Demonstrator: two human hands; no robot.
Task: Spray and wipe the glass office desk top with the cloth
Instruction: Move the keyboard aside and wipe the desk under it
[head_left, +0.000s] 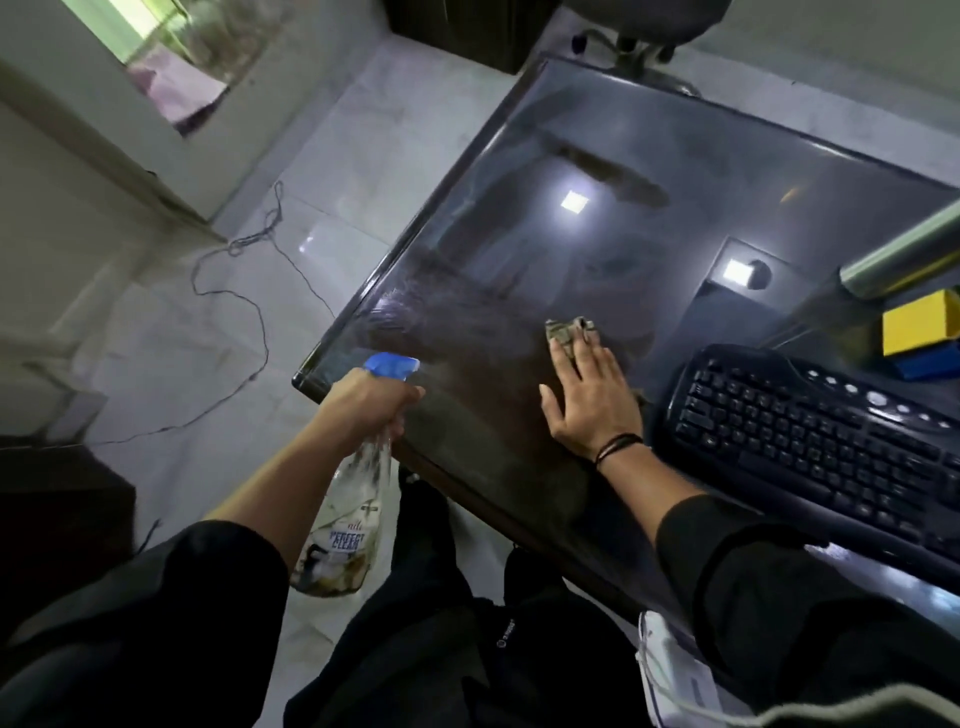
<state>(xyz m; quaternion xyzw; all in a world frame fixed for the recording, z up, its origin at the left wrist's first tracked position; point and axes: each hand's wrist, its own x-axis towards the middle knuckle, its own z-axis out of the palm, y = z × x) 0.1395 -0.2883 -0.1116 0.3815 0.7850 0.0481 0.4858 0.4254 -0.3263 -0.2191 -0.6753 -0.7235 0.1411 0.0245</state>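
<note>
Left hand (371, 397) grips the clear plastic spray bottle (340, 525) by its blue trigger head; right hand (589, 400) presses a limp olive cloth (566, 332) flat onto the dark glass desk top (519, 249). Nearly empty, the bottle looks light, and the wet glass likely slick.

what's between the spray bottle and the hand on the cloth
Only bare desk glass, hazy with spray, lies between the bottle and right hand in the head view.

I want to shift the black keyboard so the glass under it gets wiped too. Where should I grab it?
Judging by its pose, take the keyboard by its short end nearest the right hand, coming from the bare glass desk top. It lies flat and long, and that end is unobstructed; the far end runs out of view.
</note>
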